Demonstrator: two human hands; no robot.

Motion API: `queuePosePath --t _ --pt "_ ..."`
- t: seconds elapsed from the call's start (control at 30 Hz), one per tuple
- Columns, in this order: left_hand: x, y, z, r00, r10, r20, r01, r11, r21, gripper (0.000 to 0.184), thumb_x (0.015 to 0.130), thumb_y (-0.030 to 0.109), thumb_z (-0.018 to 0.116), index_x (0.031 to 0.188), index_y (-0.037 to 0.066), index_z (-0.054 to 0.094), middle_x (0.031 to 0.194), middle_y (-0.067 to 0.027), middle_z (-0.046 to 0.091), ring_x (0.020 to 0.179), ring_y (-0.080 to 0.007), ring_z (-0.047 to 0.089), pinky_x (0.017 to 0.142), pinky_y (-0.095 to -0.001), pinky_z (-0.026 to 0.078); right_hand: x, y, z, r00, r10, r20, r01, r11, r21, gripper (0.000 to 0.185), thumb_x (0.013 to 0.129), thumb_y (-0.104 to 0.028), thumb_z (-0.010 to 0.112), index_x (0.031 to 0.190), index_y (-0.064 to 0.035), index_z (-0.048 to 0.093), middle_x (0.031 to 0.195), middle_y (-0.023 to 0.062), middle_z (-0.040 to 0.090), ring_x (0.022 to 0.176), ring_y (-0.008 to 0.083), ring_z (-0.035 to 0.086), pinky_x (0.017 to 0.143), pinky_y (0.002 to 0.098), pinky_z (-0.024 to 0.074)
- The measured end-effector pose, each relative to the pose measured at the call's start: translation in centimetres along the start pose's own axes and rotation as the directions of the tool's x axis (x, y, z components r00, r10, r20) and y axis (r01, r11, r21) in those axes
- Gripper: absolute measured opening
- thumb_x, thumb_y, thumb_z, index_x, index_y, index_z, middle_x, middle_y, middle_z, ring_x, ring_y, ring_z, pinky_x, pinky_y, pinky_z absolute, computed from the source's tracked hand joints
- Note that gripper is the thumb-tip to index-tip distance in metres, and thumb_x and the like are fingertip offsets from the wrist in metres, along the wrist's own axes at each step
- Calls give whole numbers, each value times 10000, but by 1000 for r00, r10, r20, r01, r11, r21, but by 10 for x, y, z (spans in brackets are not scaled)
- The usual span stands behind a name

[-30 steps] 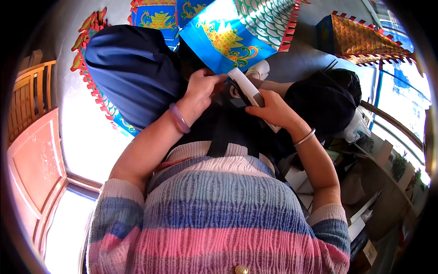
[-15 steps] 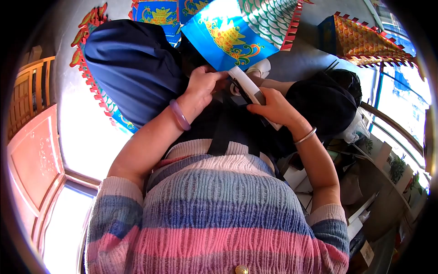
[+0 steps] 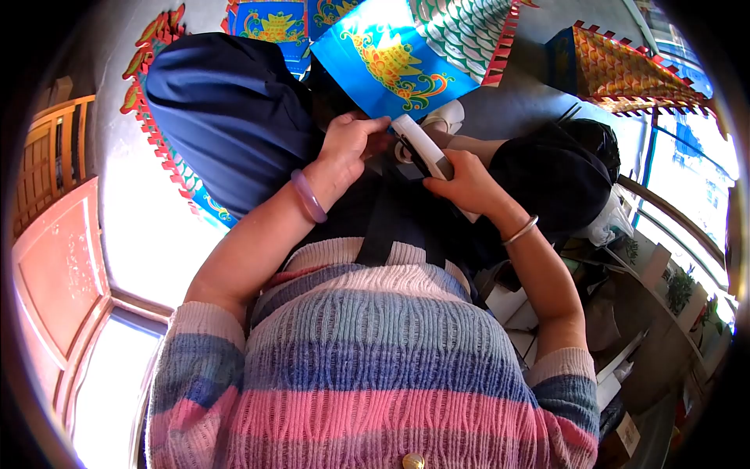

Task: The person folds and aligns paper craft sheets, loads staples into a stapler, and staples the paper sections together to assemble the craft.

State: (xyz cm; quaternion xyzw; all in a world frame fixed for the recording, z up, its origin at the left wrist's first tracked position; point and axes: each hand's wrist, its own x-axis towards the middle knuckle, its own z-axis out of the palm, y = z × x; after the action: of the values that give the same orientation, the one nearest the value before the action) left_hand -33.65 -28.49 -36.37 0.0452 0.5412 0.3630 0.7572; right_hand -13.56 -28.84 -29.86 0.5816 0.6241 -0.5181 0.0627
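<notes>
My right hand (image 3: pixel 475 184) is wrapped round a white and dark hand tool that looks like a stapler (image 3: pixel 420 142). The tool's far end touches the lower edge of a blue printed paper shape (image 3: pixel 355 66) with gold patterns and green scales. At that same edge, my left hand (image 3: pixel 342 148) pinches the paper between thumb and fingers, close beside the tool's tip. Some of the left fingertips are hidden behind the paper edge and in shadow.
A folded paper cone with orange scales (image 3: pixel 625 74) stands at the far right. More blue printed pieces (image 3: pixel 273 31) lie at the top left. A scaled strip with red fringe (image 3: pixel 152 117) lies past my left knee. Wooden chair (image 3: pixel 55 156) at left; a plastic bag (image 3: pixel 609 223) at right.
Almost nothing differs. Both hands, the stapler and the blue paper stay in the same place, with only a very slight shift of the right wrist.
</notes>
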Motion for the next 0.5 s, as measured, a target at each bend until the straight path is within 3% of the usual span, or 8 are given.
queuePosePath --t 0.17,0.27,0.3,0.37,0.4,0.43,0.5 --pt "-7 14 4 995 40 -94 -41 999 -12 109 789 162 599 803 55 585 681 -38 582 595 -144 575 564 -263 460 2 -2 -3 999 -38 -18 39 999 32 443 651 -255 696 904 93 591 806 253 612 768 352 615 715 376 474" --pt "5 19 -13 991 131 -6 -131 984 -117 123 783 158 560 756 39 554 625 -39 534 525 -133 515 505 -260 417 2 -6 -10 994 -89 -59 93 994 64 418 661 -245 692 913 74 596 790 237 616 751 338 618 699 370 474" --pt "10 22 -13 960 266 -84 -270 962 -46 134 775 124 527 810 7 581 607 -35 508 484 -120 446 467 -248 364 1 -9 -15 995 -76 -72 80 995 58 404 667 -240 689 918 64 600 786 230 618 744 327 620 695 368 474" --pt "15 37 -22 945 327 16 -325 943 -77 175 770 67 501 887 -16 601 607 -23 489 483 -106 422 470 -229 351 -7 -21 -30 994 -74 -84 80 995 67 383 677 -234 683 930 43 606 783 219 622 734 306 625 688 361 474" --pt "13 47 -9 922 384 -49 -386 921 -49 242 736 -6 461 922 -40 612 577 0 468 495 -76 385 462 -209 292 -13 -33 -41 992 -89 -86 96 992 79 374 682 -232 680 938 32 609 783 214 625 730 294 628 686 357 475" --pt "15 57 -4 924 383 -17 -381 923 58 234 738 -10 489 939 -47 602 633 -13 517 545 -82 434 509 -201 333 -17 -41 -50 991 -105 -87 113 990 89 366 688 -230 676 947 21 612 783 210 627 727 283 631 683 353 476" --pt "33 73 4 909 399 122 -408 911 54 213 806 64 558 984 -44 602 849 -96 636 760 -140 589 702 -218 444 -22 -44 -63 976 -197 -96 203 977 64 377 692 -235 675 971 9 608 782 211 625 734 284 634 683 344 477"
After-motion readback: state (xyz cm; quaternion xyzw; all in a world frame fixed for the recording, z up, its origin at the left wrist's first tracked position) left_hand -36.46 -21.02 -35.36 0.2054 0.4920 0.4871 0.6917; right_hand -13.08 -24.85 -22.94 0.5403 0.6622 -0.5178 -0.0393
